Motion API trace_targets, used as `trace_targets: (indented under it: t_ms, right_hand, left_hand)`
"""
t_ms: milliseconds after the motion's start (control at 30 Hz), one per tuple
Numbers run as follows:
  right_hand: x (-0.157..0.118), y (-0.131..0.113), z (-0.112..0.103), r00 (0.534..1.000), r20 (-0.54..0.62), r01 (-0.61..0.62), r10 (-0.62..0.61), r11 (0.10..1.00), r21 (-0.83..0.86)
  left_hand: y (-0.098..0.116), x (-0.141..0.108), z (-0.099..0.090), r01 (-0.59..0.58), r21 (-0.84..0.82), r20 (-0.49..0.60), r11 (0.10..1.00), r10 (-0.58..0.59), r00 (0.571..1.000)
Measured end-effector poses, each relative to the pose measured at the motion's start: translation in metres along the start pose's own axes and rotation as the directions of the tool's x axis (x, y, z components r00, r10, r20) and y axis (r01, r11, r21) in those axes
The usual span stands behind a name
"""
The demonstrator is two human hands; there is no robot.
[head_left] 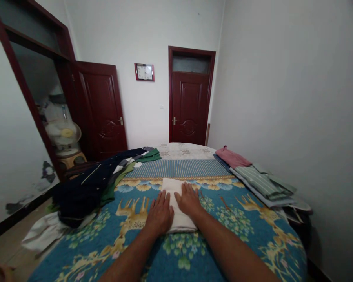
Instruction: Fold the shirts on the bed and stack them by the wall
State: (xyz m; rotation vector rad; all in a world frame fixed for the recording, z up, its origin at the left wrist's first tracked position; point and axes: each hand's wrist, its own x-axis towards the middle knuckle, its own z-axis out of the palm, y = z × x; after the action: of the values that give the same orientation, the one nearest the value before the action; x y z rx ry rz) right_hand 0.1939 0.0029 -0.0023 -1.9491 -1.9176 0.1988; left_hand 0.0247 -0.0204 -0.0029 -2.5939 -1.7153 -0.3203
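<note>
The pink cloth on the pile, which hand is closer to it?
Right. The right hand rests on the white cloth, on the side toward the pink cloth; the left hand rests at the white cloth's other side, farther away.

You had a clock (144, 72) hanging on the white wall (144, 125), between an open door (101, 105) on the left and a closed door (190, 102), both dark red. A switch plate (161, 106) sat below the clock, and past the left door frame (28, 98), a fan (66, 133) showed above a yellowish stool (72, 159)
</note>
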Motion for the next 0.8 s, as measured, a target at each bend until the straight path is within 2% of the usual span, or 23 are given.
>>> trace_targets:
  t_ms: [267, 433, 533, 700, 800]
  right_hand:
    - [-0.044, 0.012, -0.008, 0.996, 0.057, 0.072, -0.072, 0.997, 0.012]
    - [-0.074, 0.014, -0.013, 0.99, 0.032, 0.138, -0.138, 0.99, -0.001]
    - [-0.082, 0.014, -0.013, 0.989, 0.014, 0.148, -0.148, 0.989, -0.01]
    - [-0.082, 0.012, -0.015, 0.985, 0.006, 0.172, -0.172, 0.985, 0.001]
    - [-0.082, 0.011, -0.02, 0.987, 0.048, 0.156, -0.156, 0.988, 0.004]
  left_hand:
    - [0.002, -0.004, -0.004, 0.051, -0.005, 0.025, 0.999, -0.051, 0.998]
    - [0.005, -0.012, -0.003, 0.051, 0.03, -0.009, 0.998, -0.051, 0.999]
    - [0.004, -0.012, -0.006, 0.022, 0.072, -0.014, 0.997, -0.021, 1.0]
    - [-0.008, 0.016, -0.009, -0.093, 0.031, 0.064, 0.995, 0.091, 0.994]
    - [-0.015, 0.044, -0.002, -0.064, -0.031, 0.101, 0.997, 0.067, 0.993]
